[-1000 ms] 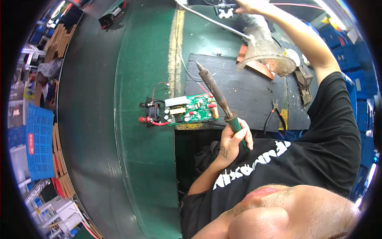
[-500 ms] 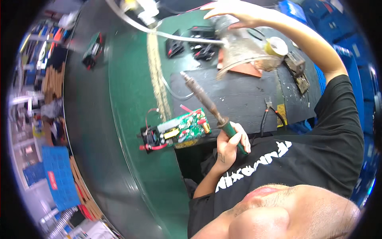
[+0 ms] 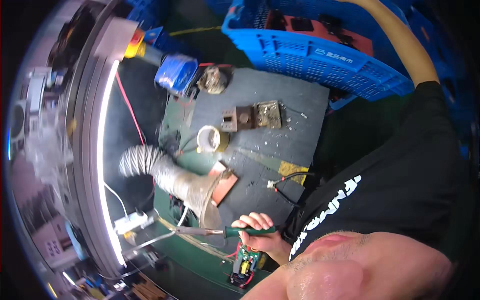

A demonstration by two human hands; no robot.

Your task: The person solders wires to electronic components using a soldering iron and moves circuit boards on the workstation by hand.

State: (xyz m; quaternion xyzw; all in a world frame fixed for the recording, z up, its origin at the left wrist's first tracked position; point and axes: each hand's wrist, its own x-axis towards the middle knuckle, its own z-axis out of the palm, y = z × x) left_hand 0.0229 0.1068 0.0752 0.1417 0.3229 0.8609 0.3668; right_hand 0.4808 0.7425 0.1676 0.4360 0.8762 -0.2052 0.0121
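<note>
One soldering iron (image 3: 232, 232) in play here, and it's in the left hand (image 3: 261, 242), fingers and thumb wrapped around the green handle, with the metal end pointing left just below the flared mouth of a grubby fume duct (image 3: 182, 182). Right forearm (image 3: 402, 45) runs up across the end of a big blue crate (image 3: 320, 52), but the right hand itself is past the top edge, so can't tell you if it's gripping anything. That crate has black parts and a reddish sheet (image 3: 345, 37) in it, fwiw. Near the left hand, on the lower side, there's a green circuit board (image 3: 245, 263) with red wires. An orange-red block (image 3: 225, 189) sits by the duct's mouth. Further up the dark mat (image 3: 300, 132) you've got a roundish yellow-and-white container (image 3: 212, 139), a crusty iron stand (image 3: 239, 118) with a small tray (image 3: 269, 114) beside it, and cutters (image 3: 285, 180) lying with handles spread.
</note>
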